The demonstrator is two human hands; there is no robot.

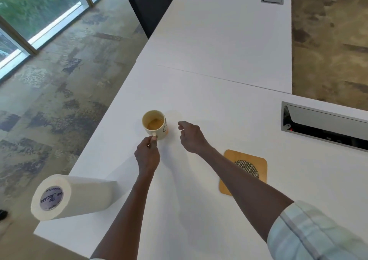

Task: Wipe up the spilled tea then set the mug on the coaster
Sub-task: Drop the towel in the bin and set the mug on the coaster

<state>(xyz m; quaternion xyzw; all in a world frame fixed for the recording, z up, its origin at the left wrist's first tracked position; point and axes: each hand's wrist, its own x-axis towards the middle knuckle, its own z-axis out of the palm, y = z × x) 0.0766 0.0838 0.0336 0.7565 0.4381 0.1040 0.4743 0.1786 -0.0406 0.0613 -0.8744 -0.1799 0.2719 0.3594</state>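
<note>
From the head view, the person's left hand (147, 156) pinches the handle of the cream mug (155, 124), which stands upright on the white table (209, 104) toward its left edge, with a bit of tea sitting in the bottom. The right hand (191, 137) hovers just right of the mug, fingers loosely curled, holding nothing as far as one can tell. No obvious puddle shows on the tabletop, though white-on-white glare could easily hide a thin film, so it's hard to call the wipe done. The wooden coaster (244, 171) lies nearer the person and off to the right, partly under the right forearm. The paper towel roll (67, 197) lies on its side at the near left corner, hanging a little over the edge. If the mug is going to the coaster now, the trick is probably to keep it level since there's liquid in it, lift straight up before travelling, get that right arm out of the way, and land it flat in the middle of the coaster. Worth checking the mug's underside for drips first.
</note>
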